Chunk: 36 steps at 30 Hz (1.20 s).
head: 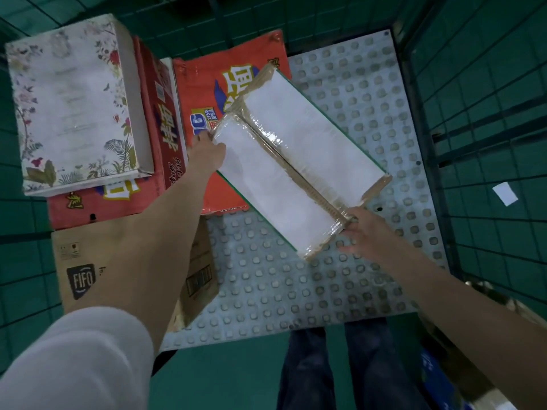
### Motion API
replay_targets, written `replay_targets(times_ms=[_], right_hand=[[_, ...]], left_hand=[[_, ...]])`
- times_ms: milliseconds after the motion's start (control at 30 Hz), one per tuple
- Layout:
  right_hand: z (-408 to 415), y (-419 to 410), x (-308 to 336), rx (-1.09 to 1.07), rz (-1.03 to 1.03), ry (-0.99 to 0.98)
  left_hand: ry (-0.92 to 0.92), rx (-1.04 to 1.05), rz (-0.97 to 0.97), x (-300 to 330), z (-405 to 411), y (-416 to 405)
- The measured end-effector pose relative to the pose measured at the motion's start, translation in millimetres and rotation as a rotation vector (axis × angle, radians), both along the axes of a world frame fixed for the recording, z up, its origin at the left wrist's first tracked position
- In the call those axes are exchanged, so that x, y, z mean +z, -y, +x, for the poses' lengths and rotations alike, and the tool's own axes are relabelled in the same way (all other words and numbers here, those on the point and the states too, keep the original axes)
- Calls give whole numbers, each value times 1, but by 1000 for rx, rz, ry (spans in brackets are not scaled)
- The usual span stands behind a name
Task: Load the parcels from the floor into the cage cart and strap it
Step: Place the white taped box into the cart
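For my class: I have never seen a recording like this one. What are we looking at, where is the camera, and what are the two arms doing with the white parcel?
There is no machine: a person wears a camera on the head, so the single picture looks down along their own arms. Below is a cage cart with green mesh walls and a studded grey floor. Both hands hold a white taped parcel by opposite ends, left hand far, right hand near. On the cart's left side are red printed cartons, a floral box on top of them, and a brown FIFO carton nearest the person.
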State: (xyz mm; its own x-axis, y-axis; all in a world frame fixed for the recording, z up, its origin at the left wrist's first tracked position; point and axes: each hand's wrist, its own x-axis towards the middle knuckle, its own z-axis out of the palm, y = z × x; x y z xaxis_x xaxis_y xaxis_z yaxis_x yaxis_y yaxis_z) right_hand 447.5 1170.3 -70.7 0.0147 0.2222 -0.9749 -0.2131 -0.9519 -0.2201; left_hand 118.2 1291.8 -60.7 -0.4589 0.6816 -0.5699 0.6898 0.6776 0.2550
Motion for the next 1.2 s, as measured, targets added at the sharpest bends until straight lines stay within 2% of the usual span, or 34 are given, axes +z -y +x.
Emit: replay_targets(times_ms=[100, 167, 300, 467, 700, 833, 1000, 1200], right_hand=[[5, 5, -12, 19, 74, 92], [12, 6, -17, -65, 174, 140], [46, -18, -38, -116, 314, 227], [85, -101, -9, -43, 445, 312], [149, -227, 1, 135, 613, 543], [175, -266, -14, 146, 588, 558], [189, -264, -17, 135, 601, 678], [196, -269, -34, 331, 643, 684]], left_hand=[[154, 150, 138, -4, 10, 12], [251, 266, 233, -7, 20, 22], [343, 435, 353, -16, 46, 43], [473, 594, 378, -26, 89, 39], [723, 677, 468, -33, 164, 2], [742, 696, 496, -38, 191, -17], [780, 667, 469, -43, 208, -27], [689, 702, 367, -79, 226, -19]])
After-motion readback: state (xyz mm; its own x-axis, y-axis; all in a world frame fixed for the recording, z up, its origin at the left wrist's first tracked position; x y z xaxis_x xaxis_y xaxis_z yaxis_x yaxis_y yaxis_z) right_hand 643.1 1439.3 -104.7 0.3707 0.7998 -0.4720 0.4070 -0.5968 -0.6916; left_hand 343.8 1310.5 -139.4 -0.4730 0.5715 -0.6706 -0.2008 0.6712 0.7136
